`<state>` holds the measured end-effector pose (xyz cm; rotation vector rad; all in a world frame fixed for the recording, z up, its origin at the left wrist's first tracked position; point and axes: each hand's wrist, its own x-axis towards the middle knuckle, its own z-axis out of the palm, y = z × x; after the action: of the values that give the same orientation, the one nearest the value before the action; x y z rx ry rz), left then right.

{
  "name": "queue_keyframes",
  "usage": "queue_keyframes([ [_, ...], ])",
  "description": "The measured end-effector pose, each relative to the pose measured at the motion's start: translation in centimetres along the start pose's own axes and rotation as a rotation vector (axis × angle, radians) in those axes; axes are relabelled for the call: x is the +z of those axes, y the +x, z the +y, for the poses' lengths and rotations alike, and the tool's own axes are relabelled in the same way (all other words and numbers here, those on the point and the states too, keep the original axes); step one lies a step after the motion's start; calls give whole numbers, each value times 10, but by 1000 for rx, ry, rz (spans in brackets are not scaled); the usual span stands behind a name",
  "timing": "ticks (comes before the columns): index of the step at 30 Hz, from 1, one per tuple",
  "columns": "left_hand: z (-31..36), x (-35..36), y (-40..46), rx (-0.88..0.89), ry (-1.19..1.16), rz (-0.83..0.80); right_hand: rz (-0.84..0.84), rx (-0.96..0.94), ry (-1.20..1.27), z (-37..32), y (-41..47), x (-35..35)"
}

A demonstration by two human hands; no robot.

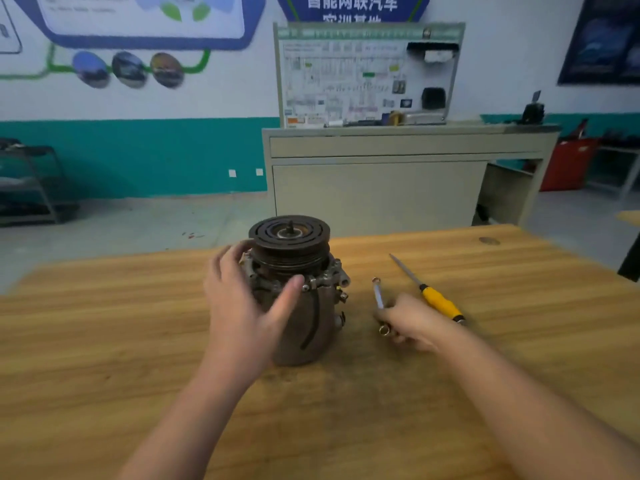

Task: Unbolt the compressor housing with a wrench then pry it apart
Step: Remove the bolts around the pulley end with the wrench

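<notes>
1. The left hand (242, 306) had its fingers spread and lightly curved round the compressor (298, 289), thumb touching the bolted flange.
2. The right hand (412, 323) pinched the wrench (378, 296) shaft, which lay on the table (138, 341) just right of the compressor.
3. The compressor stood upright, pulley on top; it looked heavy, rigid metal, best steadied by its body below the flange.
4. A yellow-handled screwdriver (440, 301) lay just beyond the right hand.
</notes>
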<state>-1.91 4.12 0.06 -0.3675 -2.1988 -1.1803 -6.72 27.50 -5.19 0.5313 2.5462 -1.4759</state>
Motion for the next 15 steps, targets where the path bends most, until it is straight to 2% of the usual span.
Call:
queue_keyframes([
  [2,-6,19,6,-28,62,-52,-63,-142,543,-7,-15,-9],
  [4,-14,36,7,3,207,-27,-102,-345,771,-16,-37,-14],
  [7,-18,51,11,-22,335,81,-132,-529,792,-37,-67,-21],
  [9,-13,56,11,-40,365,116,-87,-614,746,-48,-80,-21],
  [12,3,66,9,-114,400,83,20,-774,716,-57,-84,-12],
  [15,9,66,5,-102,429,50,57,-936,829,-61,-80,-1],
])
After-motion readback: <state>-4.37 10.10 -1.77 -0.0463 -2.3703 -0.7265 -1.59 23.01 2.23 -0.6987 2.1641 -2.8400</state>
